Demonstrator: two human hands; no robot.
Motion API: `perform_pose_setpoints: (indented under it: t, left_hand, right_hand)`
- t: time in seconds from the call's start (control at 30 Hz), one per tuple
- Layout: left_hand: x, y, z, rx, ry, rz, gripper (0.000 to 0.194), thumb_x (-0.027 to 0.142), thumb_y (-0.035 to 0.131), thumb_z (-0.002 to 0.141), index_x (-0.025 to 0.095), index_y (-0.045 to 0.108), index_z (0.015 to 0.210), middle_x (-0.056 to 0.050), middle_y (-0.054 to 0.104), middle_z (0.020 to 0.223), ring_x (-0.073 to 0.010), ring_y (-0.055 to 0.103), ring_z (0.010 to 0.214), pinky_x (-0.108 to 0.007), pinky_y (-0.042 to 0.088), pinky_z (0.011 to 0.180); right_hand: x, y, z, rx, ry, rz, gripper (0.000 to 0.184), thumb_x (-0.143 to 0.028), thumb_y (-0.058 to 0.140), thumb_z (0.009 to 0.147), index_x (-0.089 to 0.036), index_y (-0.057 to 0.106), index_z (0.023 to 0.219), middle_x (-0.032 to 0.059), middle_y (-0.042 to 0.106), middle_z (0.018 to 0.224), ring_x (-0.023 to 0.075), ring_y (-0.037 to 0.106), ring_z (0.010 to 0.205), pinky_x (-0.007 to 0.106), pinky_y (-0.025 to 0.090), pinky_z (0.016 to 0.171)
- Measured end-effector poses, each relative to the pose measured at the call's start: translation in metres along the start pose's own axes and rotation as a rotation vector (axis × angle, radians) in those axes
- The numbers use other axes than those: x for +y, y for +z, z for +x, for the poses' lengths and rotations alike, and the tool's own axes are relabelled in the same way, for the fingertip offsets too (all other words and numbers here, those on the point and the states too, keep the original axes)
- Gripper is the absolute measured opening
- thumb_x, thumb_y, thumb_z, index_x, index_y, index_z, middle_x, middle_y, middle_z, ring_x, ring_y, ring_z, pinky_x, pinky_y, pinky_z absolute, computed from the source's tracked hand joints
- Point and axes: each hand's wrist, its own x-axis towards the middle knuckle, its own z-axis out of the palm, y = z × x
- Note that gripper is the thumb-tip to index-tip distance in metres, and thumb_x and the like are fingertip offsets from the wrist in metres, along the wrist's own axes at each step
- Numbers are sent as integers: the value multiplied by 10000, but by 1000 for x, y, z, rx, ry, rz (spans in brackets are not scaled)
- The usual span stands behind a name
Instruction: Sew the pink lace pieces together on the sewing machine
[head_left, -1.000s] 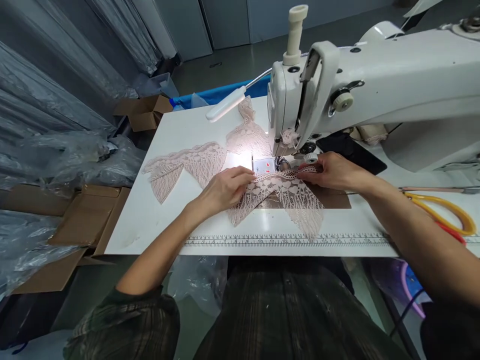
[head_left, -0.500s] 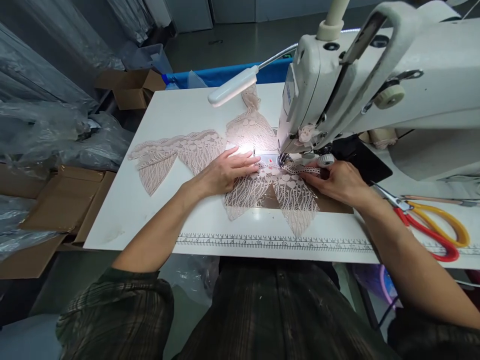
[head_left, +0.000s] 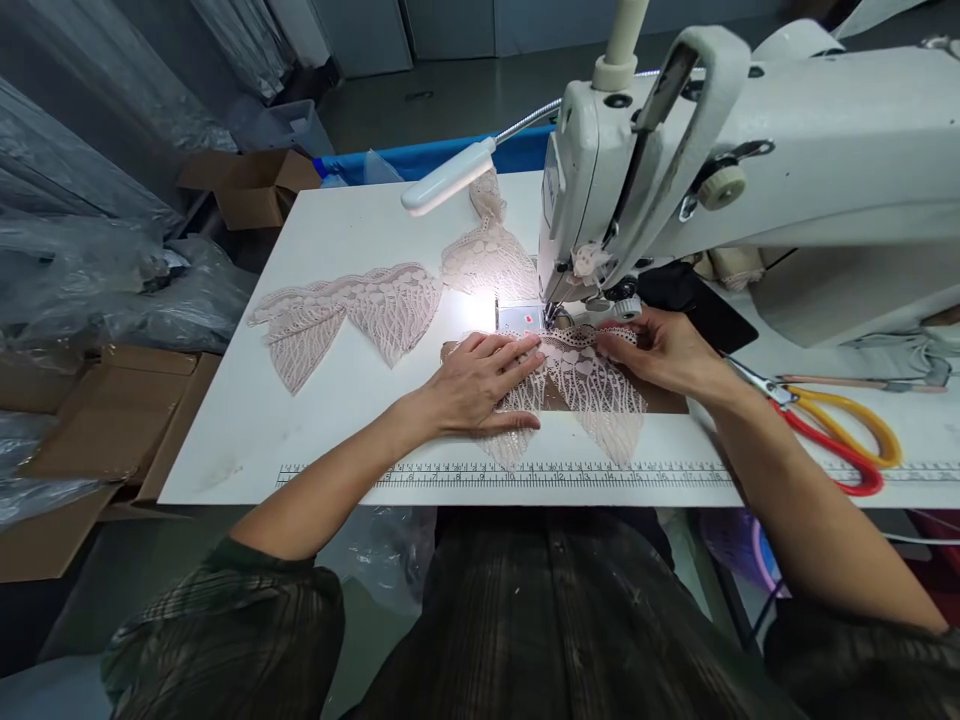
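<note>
Left hand [head_left: 487,385]: grip spread wide, flat on the lace piece [head_left: 600,400], at eight o'clock from the presser foot [head_left: 553,317].
Right hand [head_left: 656,348]: grip narrow, pinching the lace piece's upper edge, toward three o'clock.
Lace piece: on the bench [head_left: 315,440], around five to six o'clock.

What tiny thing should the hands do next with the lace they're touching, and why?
I'd guess the left hand and right hand should line the top edge of the lace up with the presser foot: the left lies flat on the lace, the right pinches its edge, and that edge sits by the foot. Whether it's underneath, I can't tell.
</note>
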Motion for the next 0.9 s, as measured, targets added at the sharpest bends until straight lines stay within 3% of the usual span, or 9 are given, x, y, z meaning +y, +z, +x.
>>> perform_pose_setpoints:
  t: [0.17,0.27,0.37,0.43,0.53,0.63,0.7,0.77,0.9]
  left_hand:
    - [-7,-3,-9,-90,-12,-83,603,492,220,1092,205,278,1619,-85,250,1709,-291,259,1561,-467,220,1239]
    - [-4,-2,-11,-105,-12,-139,615,489,269,1079,203,266,1624,-91,203,1722,-310,201,1587,-499,167,1270]
    - [-2,0,-9,-28,-15,-205,639,553,290,1064,201,324,1596,-124,256,1703,-334,253,1566,-548,191,1263]
    - [-4,-1,-7,94,-63,-281,698,639,262,1045,166,422,1532,-180,395,1625,-349,396,1477,-563,307,1205]
    - [-9,-9,-9,242,-240,-592,839,779,236,984,122,530,1415,-201,641,1301,-292,641,1135,-461,537,947]
    - [-13,-18,-13,167,-390,-1033,878,835,337,930,119,507,1408,-120,687,1015,-198,673,798,-328,554,673]
    - [-12,-21,-14,114,-520,-1127,862,785,523,893,122,468,1441,-78,672,935,-171,648,713,-296,524,614]
    - [-11,-22,-15,114,-652,-1037,826,634,696,859,119,456,1458,-46,654,885,-164,631,704,-288,504,620]
    - [-7,-22,-14,108,-684,-877,646,425,725,859,121,530,1395,-17,635,823,-178,627,751,-289,472,641]
  right_hand:
    - [-13,5,-4,43,29,-44,454,-611,716,793,-204,780,984,4,615,642,135,509,569,299,393,568]
    - [-18,8,-5,39,82,215,394,-568,762,762,-199,746,901,16,654,726,123,523,587,286,411,553]
    - [-26,13,-4,-4,203,471,385,-546,809,715,-197,687,823,-10,578,643,96,452,517,261,352,464]
    - [-36,21,-2,-61,259,578,380,-522,827,706,-197,675,832,-13,562,648,92,446,521,260,364,452]
    - [-58,38,3,-178,263,710,368,-484,810,750,-188,680,925,34,634,779,125,560,645,306,526,579]
    - [-79,55,6,-287,163,817,371,-477,689,863,-171,675,1073,118,702,1010,192,673,911,391,608,869]
    - [-84,59,6,-309,137,740,425,-481,637,897,-158,660,1172,138,714,1057,210,692,954,424,600,933]
    - [-80,56,4,-250,89,504,429,-466,627,901,-151,668,1189,125,727,1015,206,696,877,428,601,884]
    - [-57,38,-6,-61,-116,-75,338,-421,553,943,-180,731,1100,83,726,908,185,647,736,413,560,777]
